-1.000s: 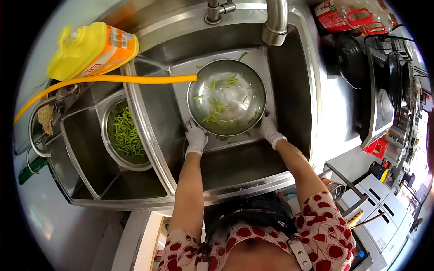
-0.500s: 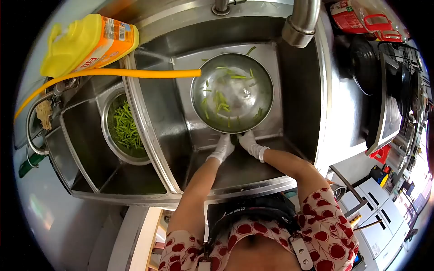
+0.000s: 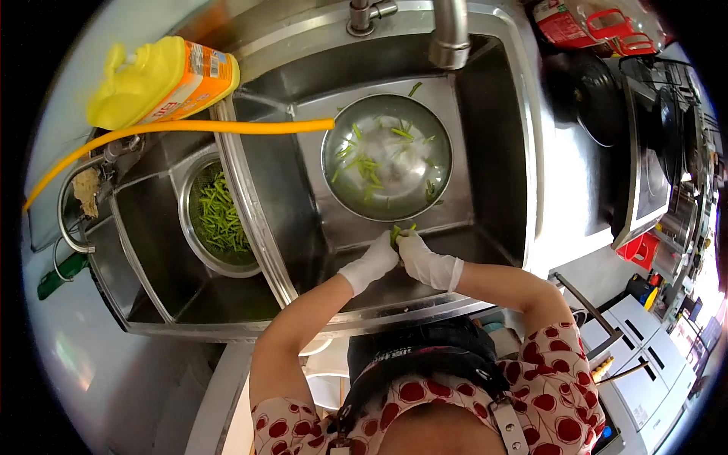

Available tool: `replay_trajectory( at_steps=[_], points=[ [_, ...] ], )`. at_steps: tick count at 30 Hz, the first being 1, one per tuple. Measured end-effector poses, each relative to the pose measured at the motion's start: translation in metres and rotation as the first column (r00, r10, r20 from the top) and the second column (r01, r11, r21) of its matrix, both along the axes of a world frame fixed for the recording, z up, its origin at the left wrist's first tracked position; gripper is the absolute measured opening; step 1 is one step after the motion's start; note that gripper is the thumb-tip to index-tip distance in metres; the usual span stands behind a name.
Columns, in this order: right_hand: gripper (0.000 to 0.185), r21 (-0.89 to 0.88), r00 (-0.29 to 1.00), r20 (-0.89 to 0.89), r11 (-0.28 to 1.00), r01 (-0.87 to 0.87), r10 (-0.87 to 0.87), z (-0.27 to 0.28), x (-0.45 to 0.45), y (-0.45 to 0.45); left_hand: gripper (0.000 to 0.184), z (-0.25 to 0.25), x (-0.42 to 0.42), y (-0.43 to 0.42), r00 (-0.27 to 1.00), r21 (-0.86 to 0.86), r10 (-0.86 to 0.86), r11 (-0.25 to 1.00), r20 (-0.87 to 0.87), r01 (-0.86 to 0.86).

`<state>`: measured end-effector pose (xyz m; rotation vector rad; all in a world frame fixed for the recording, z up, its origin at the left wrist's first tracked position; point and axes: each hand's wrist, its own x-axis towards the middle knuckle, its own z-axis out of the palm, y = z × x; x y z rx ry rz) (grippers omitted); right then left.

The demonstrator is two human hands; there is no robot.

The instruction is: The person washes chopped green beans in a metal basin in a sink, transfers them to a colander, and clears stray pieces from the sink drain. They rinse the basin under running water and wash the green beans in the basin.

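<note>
Both hands wear white gloves and meet at the near edge of the steel bowl, a little apart from its rim. My left hand (image 3: 373, 262) and my right hand (image 3: 426, 260) are closed together around some green vegetable stems (image 3: 399, 234), whose tips poke out at the top. How many stems they hold is hidden by the fingers. In front of them the wide steel bowl (image 3: 387, 206) holds water with several green pieces (image 3: 368, 168) floating in it. It sits on the floor of the large sink basin (image 3: 277, 182).
A steel strainer bowl (image 3: 191, 241) full of cut green stems (image 3: 220, 214) stands in the left basin. A yellow hose (image 3: 250, 127) reaches over the divider to the bowl's rim. A yellow jug (image 3: 163, 83) sits at the back left; the faucet (image 3: 450, 38) hangs over the back.
My hands have drawn back from the bowl's near rim toward my body, and green stems now show between them. The floating pieces have shifted. The view has moved slightly.
</note>
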<state>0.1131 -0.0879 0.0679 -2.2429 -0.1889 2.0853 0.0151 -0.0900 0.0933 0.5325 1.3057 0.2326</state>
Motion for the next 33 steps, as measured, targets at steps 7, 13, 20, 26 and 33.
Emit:
replay_trajectory(
  at_steps=[7,13,20,26,33],
  points=[
    [0.046,0.357,0.899,-0.039,0.847,-0.395,0.435,0.041,0.010,0.093,0.057,-0.003,-0.033,0.066,0.967,0.223,-0.033,0.971,-0.252,0.091],
    [0.024,0.683,0.679,0.707,0.055,-0.728,0.196,0.009,0.063,0.212,0.065,-0.026,-0.048,0.070,0.697,0.460,0.040,0.778,-0.716,0.428],
    [0.040,0.824,0.729,0.441,0.087,-0.560,0.523,-0.188,0.090,0.334,0.070,-0.028,-0.048,0.075,0.532,0.528,0.383,0.836,-0.755,0.147],
    [0.045,0.573,0.619,0.535,0.291,-0.766,0.575,-0.108,0.075,0.322,0.069,-0.052,-0.064,0.072,0.550,0.570,0.441,0.817,-0.710,0.081],
    [0.032,0.589,0.649,0.714,0.275,-0.760,0.263,-0.118,0.118,0.271,0.053,-0.076,-0.071,0.070,0.637,0.555,0.524,0.813,-0.565,-0.177]
  ],
)
